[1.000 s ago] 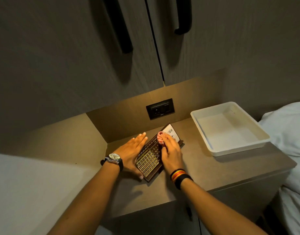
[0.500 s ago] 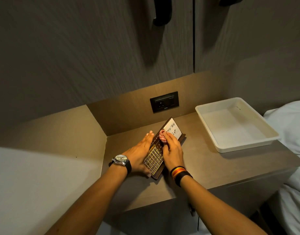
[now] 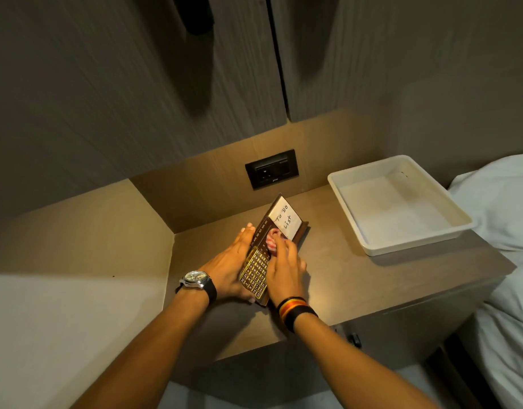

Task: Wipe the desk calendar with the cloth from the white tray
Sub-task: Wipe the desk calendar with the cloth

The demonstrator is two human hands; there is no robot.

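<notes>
A dark brown desk calendar with a gold date grid and a white "To Do List" note stands tilted on the bedside table. My left hand, wearing a watch, lies flat against its left side and holds its lower edge. My right hand presses a bunched red-and-white cloth onto the calendar's face, just below the note. The white tray sits to the right with nothing in it.
A black wall socket sits behind the calendar. Cabinet doors with black handles hang above. A bed with white sheets borders the table on the right. A beige ledge lies to the left.
The view has shifted left and down. My right hand with the cloth has slid slightly down the calendar's face, and more of the white note shows.
</notes>
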